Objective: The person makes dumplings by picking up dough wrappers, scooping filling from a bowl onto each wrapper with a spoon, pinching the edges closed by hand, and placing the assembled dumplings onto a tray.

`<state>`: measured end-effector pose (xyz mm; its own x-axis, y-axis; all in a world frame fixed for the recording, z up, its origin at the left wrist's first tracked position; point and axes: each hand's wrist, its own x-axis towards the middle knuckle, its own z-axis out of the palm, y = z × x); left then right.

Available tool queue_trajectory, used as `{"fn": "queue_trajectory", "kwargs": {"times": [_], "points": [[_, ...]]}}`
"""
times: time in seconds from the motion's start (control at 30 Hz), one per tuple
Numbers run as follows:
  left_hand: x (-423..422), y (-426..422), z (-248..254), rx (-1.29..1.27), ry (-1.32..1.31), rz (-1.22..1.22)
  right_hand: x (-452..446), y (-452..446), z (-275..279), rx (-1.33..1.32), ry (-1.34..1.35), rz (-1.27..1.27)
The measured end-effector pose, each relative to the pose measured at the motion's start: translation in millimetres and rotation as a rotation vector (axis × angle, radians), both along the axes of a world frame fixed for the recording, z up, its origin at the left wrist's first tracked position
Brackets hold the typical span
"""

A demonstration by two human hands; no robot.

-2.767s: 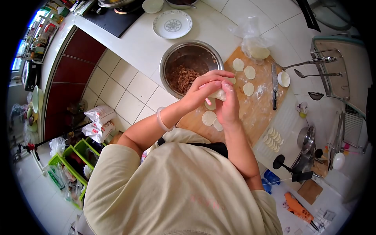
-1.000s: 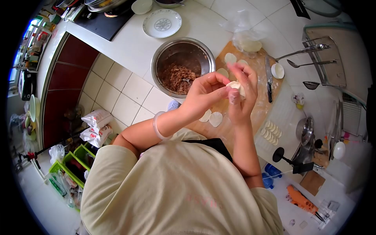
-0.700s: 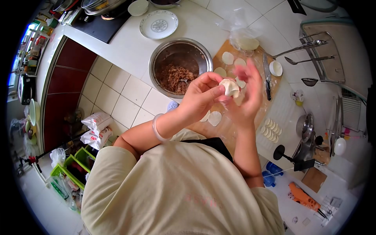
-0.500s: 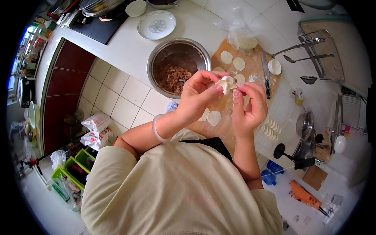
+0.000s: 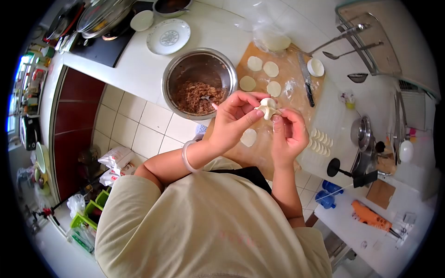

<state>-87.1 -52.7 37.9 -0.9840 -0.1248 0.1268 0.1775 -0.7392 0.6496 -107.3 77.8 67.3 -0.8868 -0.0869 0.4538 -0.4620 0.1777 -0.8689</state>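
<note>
Between both hands, in the head view, is a dumpling (image 5: 267,109) of pale dough, partly pinched together. My left hand (image 5: 235,115) grips its left side between thumb and fingers, and a bangle circles that wrist. On the other side my right hand (image 5: 290,132) pinches the dough's edge with thumb and forefinger. Beneath them lies a wooden board (image 5: 262,157) with several round wrappers (image 5: 273,89) and patches of flour. Left of the hands stands a steel bowl (image 5: 168,90) of minced filling (image 5: 197,97), a spoon handle showing in it.
Several finished dumplings (image 5: 320,142) stand in rows right of the board. A knife (image 5: 307,83) lies on the board's right side near a small white bowl (image 5: 316,67). A patterned plate (image 5: 168,37) and a stove (image 5: 104,53) are at the upper left.
The view has shifted slightly, so the board and bowl appear further left. Both hands still hold the dumpling, its folds turned a little and my fingers slightly repositioned.
</note>
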Motion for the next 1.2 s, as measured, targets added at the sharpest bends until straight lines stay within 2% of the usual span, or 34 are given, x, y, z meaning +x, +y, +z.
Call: {"fn": "queue_trajectory", "kwargs": {"times": [0.1,0.23,0.3,0.37,0.43,0.47,0.5,0.53,0.57,0.6,0.63,0.7,0.8,0.93,1.03,1.1,1.13,1.2], "points": [[-5.1,14.0,-17.5,-0.018,-0.032,-0.063,6.5,20.7,-13.4,-0.011,-0.106,-0.089],[-11.0,42.0,-62.2,-0.152,-0.145,-0.218,-4.3,63.3,-20.3,0.155,-0.16,-0.016],[-18.7,56.9,-89.2,-0.405,-0.183,-0.335,-14.7,87.8,-39.0,0.344,-0.271,0.083],[-31.8,72.1,-101.8,-0.39,-0.217,-0.36,-36.6,110.1,-64.3,0.314,-0.369,0.13],[-44.5,82.4,-110.5,-0.346,-0.406,-0.34,-63.4,127.2,-91.9,0.282,-0.462,0.186],[-46.6,89.6,-117.7,-0.242,-0.431,-0.28,-77.9,132.9,-105.6,0.215,-0.612,0.194],[-47.9,92.4,-121.1,-0.245,-0.431,-0.271,-94.2,137.7,-120.5,0.147,-0.759,0.202],[-48.2,94.4,-122.9,-0.323,-0.544,-0.236,-112.9,142.5,-138.0,0.147,-0.755,0.211],[-48.1,96.5,-125.0,-0.399,-0.657,-0.201,-132.9,147.4,-157.0,0.147,-0.736,0.112],[-45.7,94.8,-128.9,-0.398,-0.653,-0.19,-152.7,151.1,-173.1,0.147,-0.715,0.013],[-38.8,88.3,-134.0,-0.388,-0.66,-0.257,-170.3,152.9,-185.9,0.148,-0.711,0.021],[-20.9,75.4,-137.7,-0.378,-0.672,-0.326,-194.0,157.2,-208.7,0.584,-0.266,-0.171],[6.3,56.4,-127.7,-0.286,-0.694,-0.351,-206.1,163.4,-236.0,0.647,-0.326,-0.052],[22.6,46.0,-115.0,-0.199,-0.746,-0.279,-207.0,171.0,-240.4,0.745,-0.305,0.004],[23.1,52.6,-113.4,-0.187,-0.742,-0.326,-190.8,176.5,-249.2,0.726,-0.261,-0.002],[19.0,60.9,-111.8,-0.186,-0.726,-0.375,-166.0,182.0,-242.7,0.586,-0.499,-0.015],[17.2,62.7,-109.7,-0.194,-0.724,-0.394,-150.5,195.0,-239.6,0.588,-0.508,-0.05],[14.5,68.2,-104.7,-0.208,-0.724,-0.417,-111.2,216.8,-232.9,-0.053,-0.971,-0.101]]}}
